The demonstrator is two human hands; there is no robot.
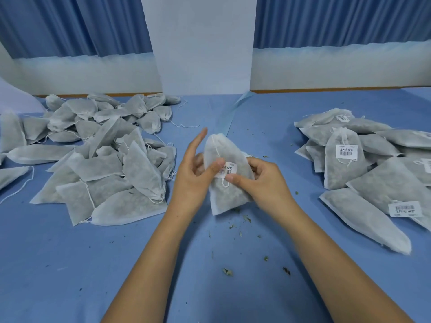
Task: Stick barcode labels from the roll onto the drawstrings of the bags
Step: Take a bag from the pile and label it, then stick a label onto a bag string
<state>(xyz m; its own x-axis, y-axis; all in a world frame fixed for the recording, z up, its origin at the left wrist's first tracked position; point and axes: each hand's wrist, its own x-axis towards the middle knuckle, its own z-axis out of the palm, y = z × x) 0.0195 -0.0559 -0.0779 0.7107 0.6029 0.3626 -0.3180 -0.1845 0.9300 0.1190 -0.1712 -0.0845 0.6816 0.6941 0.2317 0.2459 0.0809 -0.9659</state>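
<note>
A white mesh drawstring bag (225, 194) filled with dried herbs is held upright above the blue table's middle. A barcode label (229, 169) sits on its drawstring (225, 183). My left hand (194, 176) holds the bag from the left, thumb pressing the label, index finger stretched upward. My right hand (258, 180) grips the bag's right side, its thumb pinching the label's lower edge. The label roll is not in view.
A heap of unlabelled bags (98, 157) lies at the left. Labelled bags (363, 164) are piled at the right. Herb crumbs (227, 271) dot the blue table (70, 264) in front of me. A white pillar (203, 47) and blue curtains stand behind.
</note>
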